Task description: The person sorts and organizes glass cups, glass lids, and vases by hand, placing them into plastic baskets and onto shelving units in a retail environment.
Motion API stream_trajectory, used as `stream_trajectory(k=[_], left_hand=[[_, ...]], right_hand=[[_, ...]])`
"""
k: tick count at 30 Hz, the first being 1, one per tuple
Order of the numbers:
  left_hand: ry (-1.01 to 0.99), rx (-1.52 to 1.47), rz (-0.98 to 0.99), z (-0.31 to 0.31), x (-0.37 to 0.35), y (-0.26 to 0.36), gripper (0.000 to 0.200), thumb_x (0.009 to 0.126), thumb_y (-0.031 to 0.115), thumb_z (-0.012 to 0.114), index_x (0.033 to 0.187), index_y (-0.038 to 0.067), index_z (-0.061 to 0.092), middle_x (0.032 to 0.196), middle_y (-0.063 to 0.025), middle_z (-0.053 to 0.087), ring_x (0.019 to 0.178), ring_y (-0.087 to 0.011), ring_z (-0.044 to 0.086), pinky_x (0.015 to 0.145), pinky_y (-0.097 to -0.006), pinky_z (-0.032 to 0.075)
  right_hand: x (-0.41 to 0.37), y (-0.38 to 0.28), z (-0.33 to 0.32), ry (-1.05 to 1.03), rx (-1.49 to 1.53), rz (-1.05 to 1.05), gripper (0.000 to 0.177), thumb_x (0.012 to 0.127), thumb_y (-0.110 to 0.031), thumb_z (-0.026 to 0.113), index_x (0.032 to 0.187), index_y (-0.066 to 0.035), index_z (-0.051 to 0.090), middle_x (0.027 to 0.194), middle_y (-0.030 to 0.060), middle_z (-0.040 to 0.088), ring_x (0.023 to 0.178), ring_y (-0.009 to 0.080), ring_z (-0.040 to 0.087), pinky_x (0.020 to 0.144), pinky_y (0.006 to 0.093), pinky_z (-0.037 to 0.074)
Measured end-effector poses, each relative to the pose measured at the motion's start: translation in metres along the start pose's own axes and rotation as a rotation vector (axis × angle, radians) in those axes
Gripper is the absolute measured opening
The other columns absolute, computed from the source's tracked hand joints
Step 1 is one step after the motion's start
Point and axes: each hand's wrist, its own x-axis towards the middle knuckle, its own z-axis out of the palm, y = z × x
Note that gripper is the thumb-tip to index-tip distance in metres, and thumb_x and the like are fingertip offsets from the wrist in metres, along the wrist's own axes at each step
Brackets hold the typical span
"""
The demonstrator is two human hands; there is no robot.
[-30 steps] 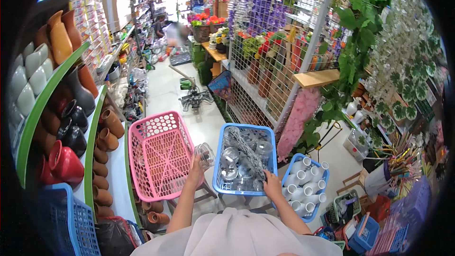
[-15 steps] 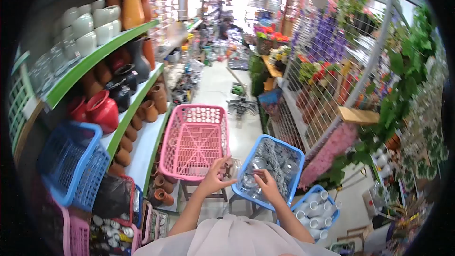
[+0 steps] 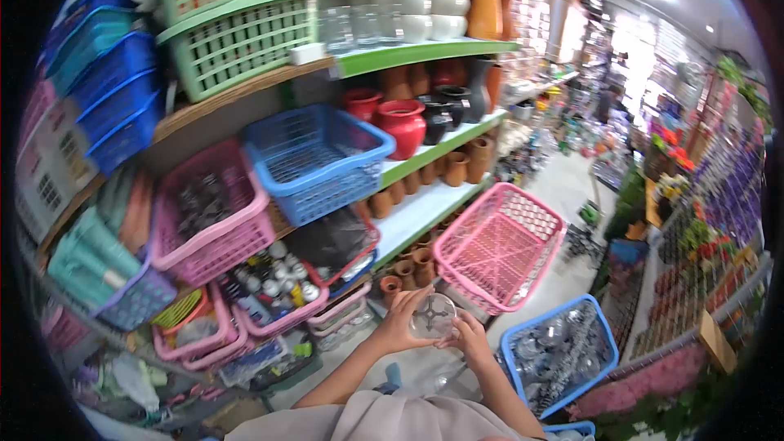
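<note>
Between both hands, in front of my body, is a round clear glass vessel (image 3: 433, 317) with a dark cross-like pattern showing on its round face. My left hand (image 3: 397, 325) grips its left side, thumb below and fingers along the upper rim. On the opposite side, my right hand (image 3: 468, 338) has its fingertips pressed against the edge. To the right of the hands, a blue basket (image 3: 508, 359) holds clear glassware and silvery strands. Just beyond the hands is a pink basket (image 3: 500, 249) with only its lattice bottom visible inside.
Shelves at left carry red pots (image 3: 400, 126), white pots (image 3: 415, 12) and brown clay pots (image 3: 456, 167). A blue basket (image 3: 327, 188) and a pink basket (image 3: 214, 241) with dark items stand nearer. Flowers line a wire rack (image 3: 694, 278) at right, beside the aisle floor (image 3: 563, 171).
My view has swung left. My right hand has come from above the blue basket to the glass vessel, which both hands now hold closer to my body.
</note>
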Motion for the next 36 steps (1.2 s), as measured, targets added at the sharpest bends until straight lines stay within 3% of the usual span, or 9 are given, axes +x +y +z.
stream_trajectory(k=[9,10,13,14,22,27,31,33,36], left_hand=[[0.339,0.143,-0.186,-0.094,-0.081,0.005,0.111,0.055,0.032,0.090,0.145,0.006,0.030,0.137,-0.0104,0.050,0.125,-0.0300,0.048,0.105,-0.0428,0.038],[0.358,0.140,-0.220,-0.102,-0.085,0.005,0.112,0.053,0.031,0.090,0.145,0.008,0.030,0.135,-0.0106,0.051,0.124,-0.0304,0.048,0.104,-0.0424,0.038],[0.376,0.325,-0.237,-0.126,-0.097,0.009,0.112,0.052,0.030,0.089,0.146,0.011,0.031,0.133,-0.0104,0.052,0.122,-0.0311,0.048,0.103,-0.0429,0.039],[0.404,0.339,-0.221,-0.133,-0.099,0.010,0.112,0.050,0.026,0.088,0.147,0.013,0.031,0.133,-0.0099,0.051,0.122,-0.0314,0.047,0.102,-0.0431,0.040],[0.515,0.594,-0.089,-0.224,-0.113,0.016,0.090,0.059,0.013,0.076,0.141,0.008,0.040,0.141,-0.0079,0.045,0.125,-0.0301,0.044,0.105,-0.0429,0.036],[0.532,0.807,-0.077,-0.312,-0.115,0.029,0.087,0.067,0.048,0.077,0.139,0.011,0.044,0.140,-0.0102,0.043,0.129,-0.0310,0.039,0.108,-0.0466,0.032],[0.571,0.956,-0.175,-0.374,-0.129,0.007,0.070,0.074,0.052,0.071,0.128,0.010,0.055,0.134,-0.0110,0.049,0.128,-0.0329,0.041,0.107,-0.0471,0.032],[0.572,1.046,-0.143,-0.392,-0.140,-0.018,0.064,0.076,0.053,0.068,0.120,0.007,0.061,0.127,-0.0120,0.055,0.122,-0.0309,0.046,0.104,-0.0453,0.035],[0.318,1.049,-0.523,-0.402,-0.145,-0.030,0.068,0.076,0.069,0.058,0.093,0.004,0.070,0.091,-0.0152,0.069,0.090,-0.0281,0.063,0.091,-0.0383,0.041]], right_hand=[[0.040,0.008,0.111,-0.373,-0.138,0.088,0.047,0.096,-0.020,0.050,0.136,0.003,0.038,0.116,0.0148,0.058,0.086,0.0215,0.065,0.068,0.0344,0.055],[0.049,0.014,0.121,-0.396,-0.261,-0.084,0.059,0.091,-0.022,0.061,0.138,0.003,0.035,0.127,0.0167,0.051,0.105,0.0221,0.059,0.079,0.0348,0.054],[0.054,0.002,0.160,-0.464,-0.660,-0.544,0.076,0.081,-0.025,0.075,0.138,0.004,0.033,0.133,0.0186,0.045,0.118,0.0244,0.051,0.091,0.0353,0.049],[0.064,0.009,0.167,-0.495,-0.691,-0.503,0.090,0.070,-0.029,0.084,0.137,0.004,0.034,0.132,0.0203,0.045,0.119,0.0288,0.050,0.098,0.0377,0.044],[0.049,-0.041,0.291,-0.511,-0.939,-0.878,0.092,0.065,-0.033,0.084,0.135,0.003,0.035,0.128,0.0234,0.043,0.118,0.0374,0.049,0.098,0.0420,0.042],[0.078,-0.072,0.346,-0.414,-0.977,-1.072,0.091,0.066,-0.026,0.081,0.138,0.002,0.033,0.130,0.0231,0.042,0.122,0.0390,0.046,0.102,0.0413,0.040],[0.110,-0.098,0.395,-0.371,-1.006,-1.098,0.094,0.067,-0.028,0.080,0.142,0.002,0.031,0.130,0.0230,0.044,0.122,0.0374,0.047,0.101,0.0401,0.041],[0.132,-0.099,0.422,-0.376,-0.964,-1.130,0.090,0.067,-0.030,0.080,0.140,0.000,0.037,0.128,0.0209,0.047,0.120,0.0332,0.049,0.102,0.0393,0.039],[0.157,-0.099,0.463,-0.415,-1.091,-1.067,0.088,0.067,-0.036,0.081,0.136,0.001,0.041,0.128,0.0228,0.050,0.121,0.0352,0.049,0.101,0.0397,0.041]])
